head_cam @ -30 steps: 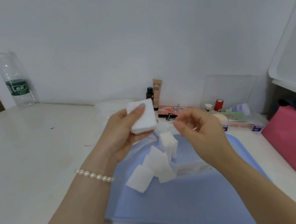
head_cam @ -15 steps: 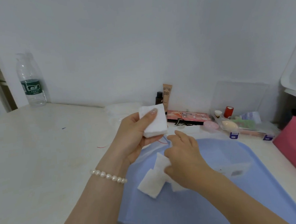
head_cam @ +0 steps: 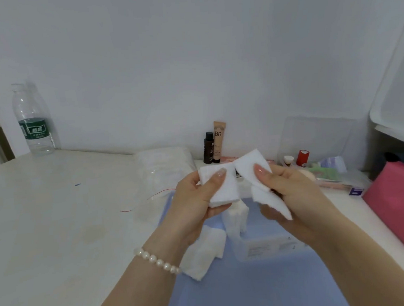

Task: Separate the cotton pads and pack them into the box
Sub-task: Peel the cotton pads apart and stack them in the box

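Note:
My left hand [head_cam: 194, 201] holds a small stack of white cotton pads [head_cam: 222, 187], thumb pressed on its top. My right hand [head_cam: 292, 194] pinches other white cotton pads [head_cam: 252, 166], which bend down past its palm. Both hands hover close together above the blue tray [head_cam: 241, 291]. Below them a clear plastic box [head_cam: 265, 246] lies on the tray with upright pads [head_cam: 235, 218] at its left end. Loose pads [head_cam: 201, 255] lie on the tray's left edge.
A clear bag of cotton pads [head_cam: 166, 167] lies behind the tray. A water bottle [head_cam: 32, 121] stands far left. Cosmetic tubes [head_cam: 215, 142] and a clear organiser with small items [head_cam: 321, 168] line the wall. A pink pouch [head_cam: 401, 208] sits at the right.
My right hand went down to the pads on the tray, then rose with pads pinched in it beside the left hand's stack. The camera shifted slightly.

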`<state>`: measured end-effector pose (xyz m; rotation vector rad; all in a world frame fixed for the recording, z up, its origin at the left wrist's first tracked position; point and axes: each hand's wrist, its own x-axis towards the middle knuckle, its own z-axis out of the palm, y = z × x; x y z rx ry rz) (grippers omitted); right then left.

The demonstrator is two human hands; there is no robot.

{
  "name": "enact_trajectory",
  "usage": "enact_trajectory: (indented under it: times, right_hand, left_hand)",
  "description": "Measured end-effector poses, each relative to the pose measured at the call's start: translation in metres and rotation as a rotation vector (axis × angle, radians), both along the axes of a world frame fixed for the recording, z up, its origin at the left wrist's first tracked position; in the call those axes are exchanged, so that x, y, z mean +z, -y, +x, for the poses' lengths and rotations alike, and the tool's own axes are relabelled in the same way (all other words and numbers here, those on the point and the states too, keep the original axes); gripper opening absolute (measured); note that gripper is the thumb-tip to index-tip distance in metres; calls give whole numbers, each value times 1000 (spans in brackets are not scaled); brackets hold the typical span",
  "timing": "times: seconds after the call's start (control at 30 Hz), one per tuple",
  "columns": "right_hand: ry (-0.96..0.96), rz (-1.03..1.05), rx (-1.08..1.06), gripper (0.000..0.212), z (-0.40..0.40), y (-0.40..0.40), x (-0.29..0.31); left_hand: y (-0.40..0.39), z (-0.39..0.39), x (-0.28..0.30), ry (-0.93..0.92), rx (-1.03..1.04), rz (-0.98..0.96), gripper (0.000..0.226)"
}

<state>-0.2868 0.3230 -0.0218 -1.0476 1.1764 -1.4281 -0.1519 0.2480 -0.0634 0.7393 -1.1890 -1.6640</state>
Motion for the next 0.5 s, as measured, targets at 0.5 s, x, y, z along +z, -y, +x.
enact_trajectory:
  times: [0.5]
  right_hand:
    - [-287,-210,-358,23,31,12,-42]
  left_hand:
    - [-18,-28,-13,-201,-54,125,21]
